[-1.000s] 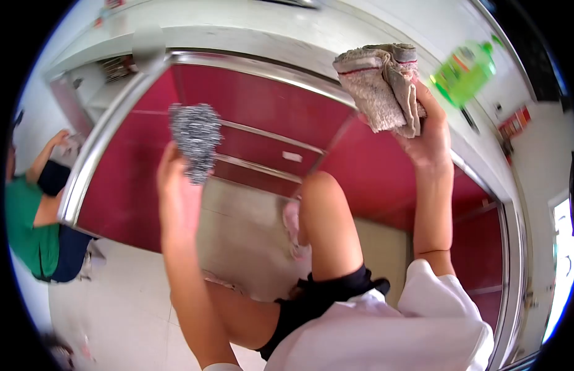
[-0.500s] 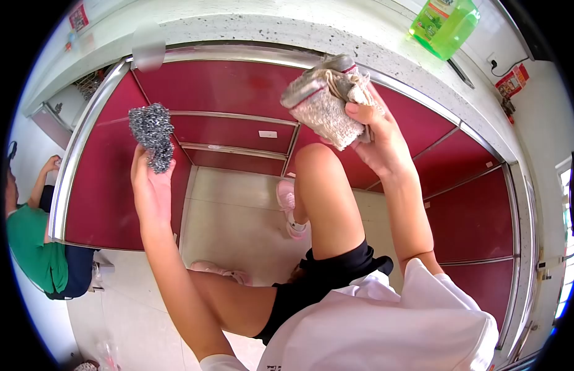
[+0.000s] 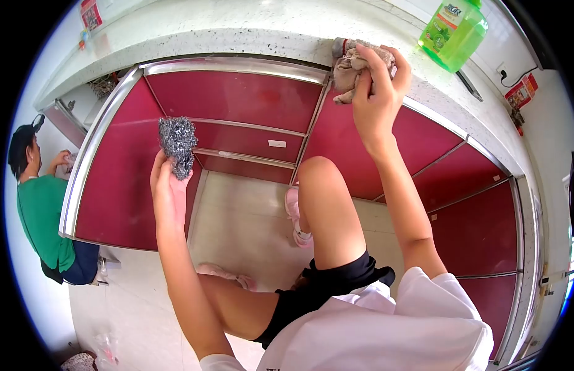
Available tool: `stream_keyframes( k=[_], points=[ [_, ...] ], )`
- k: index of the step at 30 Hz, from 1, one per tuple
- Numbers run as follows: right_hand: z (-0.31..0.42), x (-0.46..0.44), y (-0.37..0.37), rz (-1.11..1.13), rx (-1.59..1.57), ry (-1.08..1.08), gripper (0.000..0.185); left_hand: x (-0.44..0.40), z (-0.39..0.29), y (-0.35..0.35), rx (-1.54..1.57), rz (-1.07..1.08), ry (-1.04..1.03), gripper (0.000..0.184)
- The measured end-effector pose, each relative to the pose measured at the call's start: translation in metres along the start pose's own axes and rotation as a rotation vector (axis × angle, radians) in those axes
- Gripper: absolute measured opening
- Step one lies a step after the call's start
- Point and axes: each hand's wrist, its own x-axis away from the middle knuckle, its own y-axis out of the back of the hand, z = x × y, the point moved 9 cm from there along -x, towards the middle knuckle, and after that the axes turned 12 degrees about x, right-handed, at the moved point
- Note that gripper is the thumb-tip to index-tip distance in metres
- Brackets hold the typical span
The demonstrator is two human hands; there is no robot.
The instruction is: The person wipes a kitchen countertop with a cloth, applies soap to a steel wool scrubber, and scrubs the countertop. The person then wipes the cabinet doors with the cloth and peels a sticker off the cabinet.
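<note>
A silvery steel wool scrubber [image 3: 177, 141] is gripped in my left hand [image 3: 169, 185], held up in front of the red cabinet doors. My right hand [image 3: 381, 93] is closed around a crumpled, greyish-beige cleaning cloth [image 3: 349, 73] with a dark red stripe near its top. The cloth is at the front edge of the speckled white countertop [image 3: 237, 40]; whether it touches the counter I cannot tell. Part of the cloth is hidden behind my fingers.
A green bottle of liquid [image 3: 454, 37] stands on the counter to the right, beside a dark flat strip [image 3: 469, 85]. Red cabinets [image 3: 237, 89] with metal trim run beneath the counter. At the far left sits another person in a green shirt [image 3: 46, 213].
My right hand has moved up towards the counter edge, and the cloth is more bunched in it. The scrubber in my left hand appears slightly lower and further right. The view has shifted.
</note>
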Motion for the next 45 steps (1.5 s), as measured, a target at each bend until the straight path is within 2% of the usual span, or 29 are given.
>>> stream_keyframes(
  k=[4, 7, 11, 16, 24, 28, 31, 32, 34, 40, 45],
  points=[
    [0.009, 0.009, -0.011, 0.004, 0.1, 0.024, 0.048, 0.0, 0.004, 0.002, -0.02, 0.014, 0.008, 0.028],
    [0.013, 0.007, -0.018, -0.015, 0.123, -0.009, 0.037, 0.001, 0.008, 0.007, -0.019, -0.04, 0.021, 0.027],
    [0.028, 0.001, -0.016, -0.097, 0.073, -0.016, 0.023, 0.004, 0.006, 0.0, -0.029, -0.01, 0.021, 0.028],
    [0.031, -0.002, -0.029, -0.183, 0.121, 0.039, 0.024, 0.011, 0.0, -0.018, -0.006, 0.023, -0.003, 0.03],
    [0.066, -0.016, -0.05, -0.17, 0.112, 0.079, 0.023, 0.015, -0.01, -0.033, 0.034, 0.034, -0.029, 0.033],
    [0.073, -0.019, -0.052, -0.151, 0.08, 0.182, 0.025, 0.014, -0.013, -0.037, 0.053, 0.03, -0.032, 0.033],
    [0.105, -0.019, -0.073, 0.041, -0.043, 0.479, 0.024, 0.014, -0.014, -0.04, 0.096, 0.052, -0.048, 0.031],
    [0.118, -0.019, -0.081, 0.047, -0.063, 0.487, 0.024, 0.015, -0.014, -0.046, 0.109, 0.094, -0.044, 0.029],
    [0.165, -0.012, -0.107, 0.106, -0.126, 0.734, 0.027, 0.017, -0.013, -0.046, 0.114, 0.085, -0.033, 0.027],
    [0.215, -0.032, -0.139, 0.1, -0.137, 0.641, 0.025, 0.016, -0.012, -0.021, 0.082, -0.05, -0.023, 0.028],
    [0.267, -0.043, -0.171, 0.076, -0.175, 0.745, 0.023, 0.02, -0.029, -0.009, 0.122, -0.046, -0.062, 0.03]
  ],
)
